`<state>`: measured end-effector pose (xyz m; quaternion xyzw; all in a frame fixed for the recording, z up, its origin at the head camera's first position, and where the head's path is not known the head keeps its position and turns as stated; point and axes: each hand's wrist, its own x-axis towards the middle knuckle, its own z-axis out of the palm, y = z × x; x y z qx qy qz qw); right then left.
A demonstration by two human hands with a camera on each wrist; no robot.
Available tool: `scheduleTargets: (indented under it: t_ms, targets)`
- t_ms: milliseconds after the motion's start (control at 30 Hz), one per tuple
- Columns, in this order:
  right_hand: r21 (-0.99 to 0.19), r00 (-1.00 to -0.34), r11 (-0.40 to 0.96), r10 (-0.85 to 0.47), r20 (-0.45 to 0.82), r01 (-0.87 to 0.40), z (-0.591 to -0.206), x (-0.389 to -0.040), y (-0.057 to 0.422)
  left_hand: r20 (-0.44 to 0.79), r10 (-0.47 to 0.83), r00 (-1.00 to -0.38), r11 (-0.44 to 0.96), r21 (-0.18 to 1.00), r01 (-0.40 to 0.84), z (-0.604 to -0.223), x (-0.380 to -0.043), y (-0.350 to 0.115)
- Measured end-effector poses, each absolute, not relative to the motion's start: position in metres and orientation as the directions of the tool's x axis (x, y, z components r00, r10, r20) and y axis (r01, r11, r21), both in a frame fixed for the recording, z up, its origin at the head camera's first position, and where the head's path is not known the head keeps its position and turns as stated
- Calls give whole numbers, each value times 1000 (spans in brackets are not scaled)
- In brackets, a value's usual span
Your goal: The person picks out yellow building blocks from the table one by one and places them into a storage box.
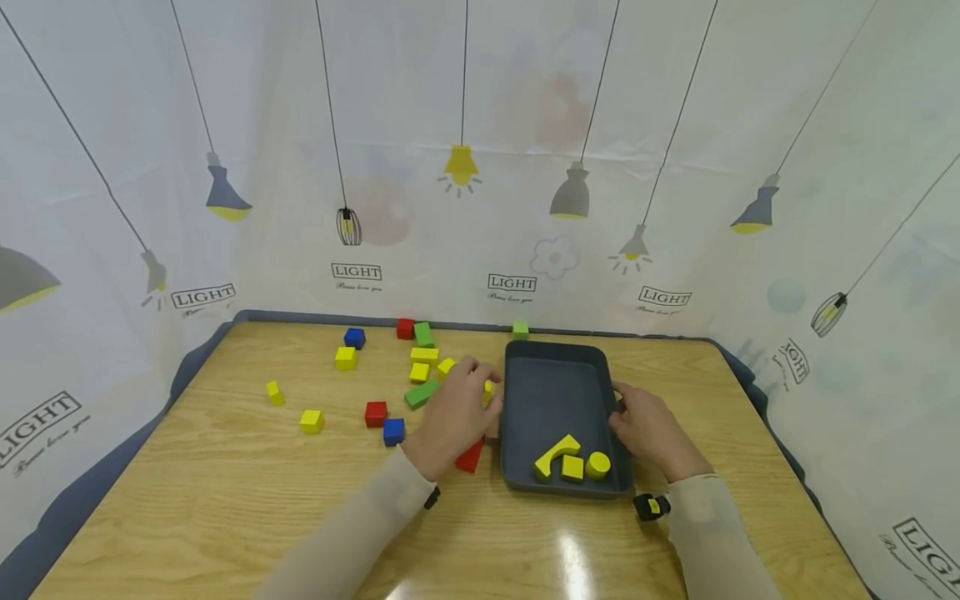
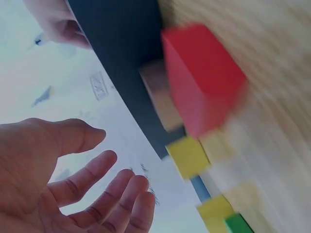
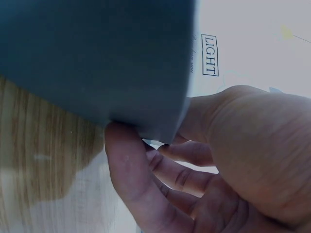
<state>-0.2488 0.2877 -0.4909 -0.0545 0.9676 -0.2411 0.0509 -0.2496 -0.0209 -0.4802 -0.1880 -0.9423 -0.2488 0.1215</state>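
Pale sleeves reach in from 7 and 5 o'clock toward a dark tray on the wooden surface. Of the two hands, the right hand pinches the tray's wall at 3 o'clock; the left hand is beside 9 o'clock, fingers loosely spread, thumb apart, holding nothing. Inside the tray, a yellow arch and yellow cube sit toward 6 o'clock, a yellow cylinder toward 5. Just outside, a red block lies at 8 o'clock; more coloured blocks scatter between 9 and 11.

Judging by looks, the tray is stiff and light, best held by opposite walls and kept level, since smooth pieces could slide. The blocks seem hard, light and sturdy; opposite flat faces suit a pinch, while the cylinder may roll if tipped.
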Motion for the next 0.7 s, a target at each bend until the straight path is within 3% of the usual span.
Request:
scheduleTargets:
  t_ms: [400,700]
  targets:
    - [-480,-989,874,-124,-78,-72,-492,-246,287,291,239,-926,890,315,329,-496,-279,-56]
    - [-477,-990,875,-127,-67,-80,-489,-246,287,253,258,-932,896,299,329,-499,-295,-67]
